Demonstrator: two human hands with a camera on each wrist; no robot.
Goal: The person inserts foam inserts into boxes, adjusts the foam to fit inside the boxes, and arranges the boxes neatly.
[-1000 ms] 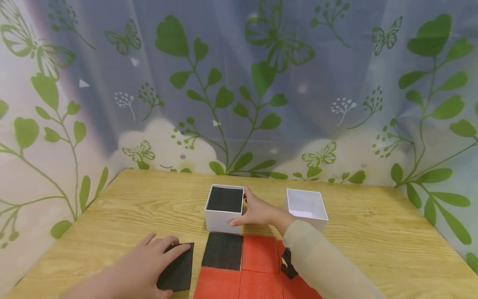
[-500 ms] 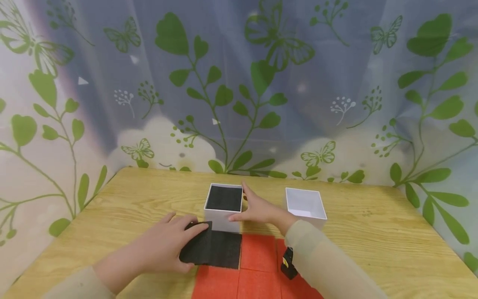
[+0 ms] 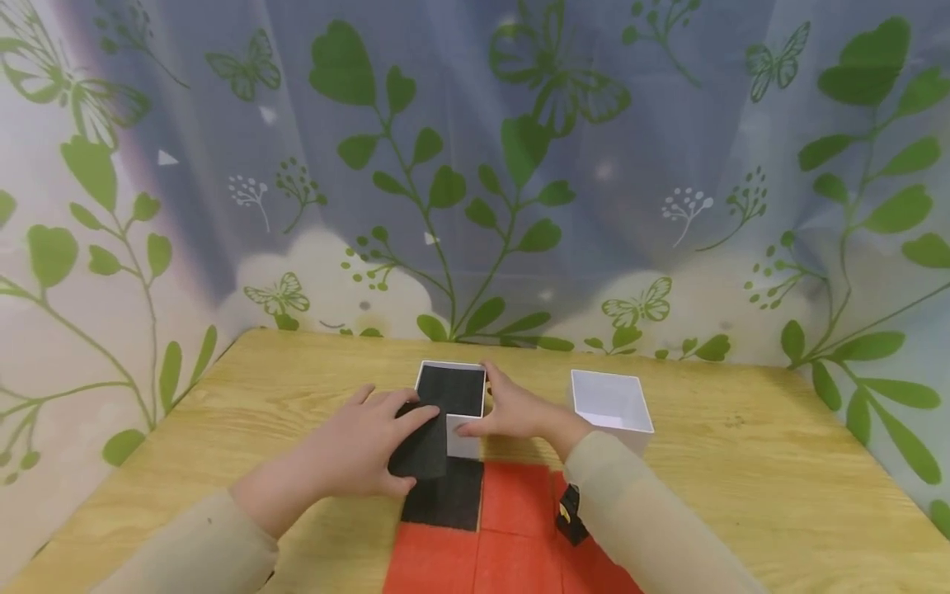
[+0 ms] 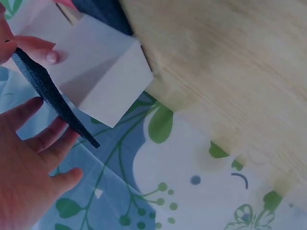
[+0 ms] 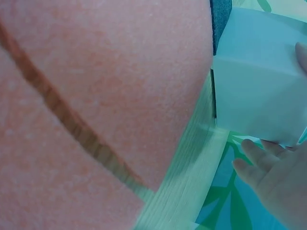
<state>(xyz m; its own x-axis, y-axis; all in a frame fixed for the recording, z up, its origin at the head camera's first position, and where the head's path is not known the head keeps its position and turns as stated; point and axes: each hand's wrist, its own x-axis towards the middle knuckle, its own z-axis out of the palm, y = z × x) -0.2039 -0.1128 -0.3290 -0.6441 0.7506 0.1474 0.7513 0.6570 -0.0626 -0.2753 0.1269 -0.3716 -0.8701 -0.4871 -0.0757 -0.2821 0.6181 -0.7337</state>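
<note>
My left hand point(image 3: 364, 445) pinches a thin, folded-looking black square cloth point(image 3: 419, 448) by its edges, thumb low and fingers along the far side. The cloth overlaps the front left of a white open-topped box point(image 3: 464, 437) in the head view. Edge-on in the left wrist view, the same black cloth point(image 4: 57, 98) slants beside the white box point(image 4: 103, 72). Another black square point(image 3: 449, 389) lies inside that box near the rim. My right hand point(image 3: 512, 412) grips the box at its right side, thumb on the front wall. A further black square point(image 3: 453, 499) lies in front of the box.
Several red squares point(image 3: 515, 499) lie side by side at the front, partly under my right forearm; red fabric point(image 5: 86, 72) fills much of the right wrist view. A second white box point(image 3: 610, 400) stands to the right. A patterned curtain point(image 3: 631, 206) hangs behind the wooden table point(image 3: 312, 363).
My left hand has carried the black square cloth from the table at left, up and to the right, to the front of the white box. My right hand keeps its grip on the box.
</note>
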